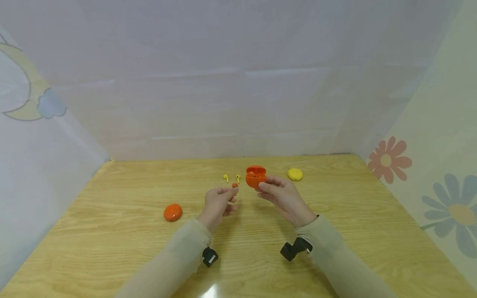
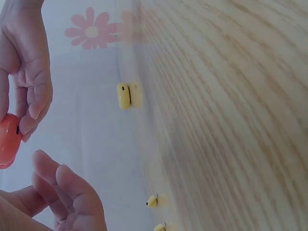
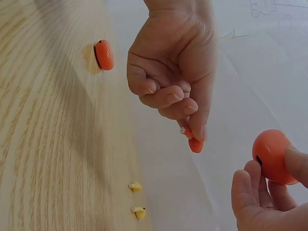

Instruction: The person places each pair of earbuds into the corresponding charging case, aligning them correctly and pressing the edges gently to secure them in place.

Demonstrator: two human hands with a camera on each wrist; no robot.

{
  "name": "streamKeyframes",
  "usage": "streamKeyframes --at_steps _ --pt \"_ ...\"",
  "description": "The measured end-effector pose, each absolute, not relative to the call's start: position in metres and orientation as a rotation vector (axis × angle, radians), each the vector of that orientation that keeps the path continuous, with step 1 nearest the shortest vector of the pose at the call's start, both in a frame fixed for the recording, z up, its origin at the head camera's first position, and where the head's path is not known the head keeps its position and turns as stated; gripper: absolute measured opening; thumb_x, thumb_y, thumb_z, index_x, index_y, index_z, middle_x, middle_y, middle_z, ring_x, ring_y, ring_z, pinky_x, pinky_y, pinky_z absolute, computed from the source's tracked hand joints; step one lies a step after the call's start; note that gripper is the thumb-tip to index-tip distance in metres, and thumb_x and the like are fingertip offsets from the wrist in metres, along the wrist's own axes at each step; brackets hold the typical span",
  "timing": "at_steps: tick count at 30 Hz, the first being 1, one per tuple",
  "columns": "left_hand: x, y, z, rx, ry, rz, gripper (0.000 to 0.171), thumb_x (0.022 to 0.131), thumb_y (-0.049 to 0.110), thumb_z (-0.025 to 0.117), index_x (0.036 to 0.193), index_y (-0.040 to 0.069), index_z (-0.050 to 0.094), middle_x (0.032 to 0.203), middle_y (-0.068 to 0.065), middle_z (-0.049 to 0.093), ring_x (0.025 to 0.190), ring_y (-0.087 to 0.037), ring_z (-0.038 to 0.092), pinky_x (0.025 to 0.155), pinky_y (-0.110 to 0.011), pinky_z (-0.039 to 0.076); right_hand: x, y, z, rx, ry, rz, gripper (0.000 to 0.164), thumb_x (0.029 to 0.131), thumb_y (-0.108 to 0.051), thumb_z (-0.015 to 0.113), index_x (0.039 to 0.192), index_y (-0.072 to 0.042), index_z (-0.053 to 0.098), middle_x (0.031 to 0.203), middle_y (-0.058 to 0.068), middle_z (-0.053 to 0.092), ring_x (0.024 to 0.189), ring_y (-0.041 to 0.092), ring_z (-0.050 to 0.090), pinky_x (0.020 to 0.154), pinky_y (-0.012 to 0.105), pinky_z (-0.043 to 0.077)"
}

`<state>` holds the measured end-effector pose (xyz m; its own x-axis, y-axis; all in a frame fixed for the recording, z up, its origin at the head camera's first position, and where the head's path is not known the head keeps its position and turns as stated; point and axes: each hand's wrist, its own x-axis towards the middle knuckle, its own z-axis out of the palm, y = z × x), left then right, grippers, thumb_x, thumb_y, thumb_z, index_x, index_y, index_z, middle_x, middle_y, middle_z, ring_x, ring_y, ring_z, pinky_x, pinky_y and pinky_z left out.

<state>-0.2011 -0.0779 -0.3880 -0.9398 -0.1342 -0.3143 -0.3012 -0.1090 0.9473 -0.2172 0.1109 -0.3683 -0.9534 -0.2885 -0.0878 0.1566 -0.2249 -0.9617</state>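
Note:
My left hand (image 1: 218, 203) pinches a small orange-red earbud (image 3: 195, 144) between thumb and fingertip, its stem end showing in the right wrist view. To its right, my right hand (image 1: 286, 199) grips an orange-red earbud case (image 1: 255, 179) above the table. The case's lid stands raised in the head view, and something dark and red shows inside, too small to make out fully. Earbud and case are apart, a short gap between them. In the left wrist view, the left hand's fingers hide the earbud.
Two yellow earbuds (image 1: 225, 178) lie side by side on the wooden table (image 1: 130, 248) beyond my hands. A closed yellow case (image 1: 295, 174) sits at the back right. Left of my left arm lies another rounded orange-red case (image 1: 173, 212). Printed wall sheets surround the table.

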Motion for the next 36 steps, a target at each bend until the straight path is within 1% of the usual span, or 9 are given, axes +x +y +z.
streamKeyframes --at_steps 4,8,15,18,25,36 --pt "-0.199 -0.078 -0.388 -0.497 2.027 2.216 0.024 0.093 0.020 0.068 0.105 -0.002 0.065 0.070 -0.002 0.058 0.045 -0.008 0.055 0.049 -0.022 0.049 -0.217 0.111 -0.368 -0.153 1.754 -2.250 0.036 0.098 0.000 0.054 0.129 0.015 0.043 0.121 0.016 0.050 0.093 0.015 0.064 0.087 0.027 0.052" --pt "-0.197 -0.080 -0.388 -0.499 2.044 2.231 0.025 0.092 0.020 0.069 0.104 -0.001 0.064 0.069 -0.002 0.058 0.045 -0.008 0.056 0.048 -0.022 0.049 -0.217 0.111 -0.368 -0.140 1.757 -2.247 0.036 0.098 0.001 0.054 0.129 0.015 0.043 0.121 0.017 0.050 0.092 0.015 0.064 0.087 0.027 0.052" --pt "-0.193 -0.082 -0.385 -0.476 2.069 2.243 0.023 0.092 0.020 0.069 0.102 -0.001 0.065 0.070 -0.004 0.059 0.045 -0.009 0.057 0.049 -0.023 0.050 -0.217 0.111 -0.370 -0.145 1.737 -2.254 0.028 0.097 0.001 0.055 0.122 0.011 0.050 0.118 0.014 0.053 0.091 0.015 0.064 0.086 0.027 0.053" --pt "-0.192 -0.082 -0.384 -0.472 2.080 2.245 0.022 0.093 0.019 0.069 0.101 -0.001 0.065 0.070 -0.004 0.059 0.046 -0.009 0.057 0.050 -0.024 0.050 -0.218 0.111 -0.371 -0.141 1.740 -2.251 0.027 0.097 0.000 0.056 0.121 0.010 0.051 0.117 0.013 0.053 0.091 0.015 0.064 0.086 0.027 0.053" --pt "-0.190 -0.082 -0.379 -0.480 2.096 2.243 0.021 0.092 0.019 0.070 0.099 0.000 0.066 0.066 -0.001 0.058 0.045 -0.009 0.056 0.048 -0.022 0.049 -0.219 0.110 -0.372 -0.127 1.767 -2.238 0.035 0.098 -0.001 0.056 0.128 0.013 0.045 0.122 0.017 0.051 0.093 0.015 0.064 0.087 0.027 0.052" --pt "-0.185 -0.085 -0.370 -0.406 2.128 2.256 0.022 0.092 0.019 0.070 0.100 -0.002 0.066 0.066 -0.001 0.057 0.044 -0.009 0.055 0.050 -0.023 0.049 -0.218 0.111 -0.371 -0.144 1.753 -2.249 0.035 0.097 -0.002 0.057 0.127 0.013 0.046 0.119 0.015 0.052 0.092 0.014 0.064 0.088 0.028 0.052"
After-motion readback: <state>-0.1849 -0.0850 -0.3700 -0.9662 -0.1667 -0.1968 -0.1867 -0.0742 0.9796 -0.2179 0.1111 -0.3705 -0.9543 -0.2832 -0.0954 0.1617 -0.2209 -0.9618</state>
